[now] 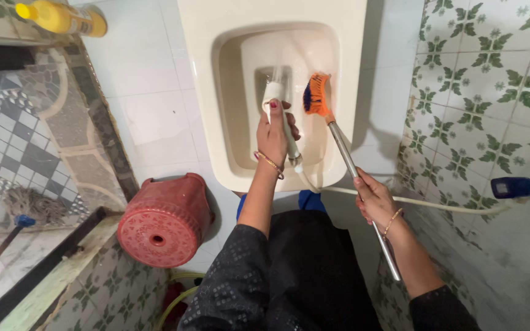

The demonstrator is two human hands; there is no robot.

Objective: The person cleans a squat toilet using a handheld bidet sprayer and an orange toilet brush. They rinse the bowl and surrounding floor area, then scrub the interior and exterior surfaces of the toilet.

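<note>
Stage: we judge cleaning mid-course | left hand (272, 136) gripping white hand sprayer (277, 104), jetting into squat toilet pan (228, 122) | right hand (375, 199) clasping orange toilet brush (318, 95), bristles at basin | pan looks clean; rinsing unfinished.

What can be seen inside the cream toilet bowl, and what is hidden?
Inside the toilet bowl are an orange brush head, held by the right hand, and a white spray nozzle, held by the left hand. The hand covers the nozzle's middle.
</note>
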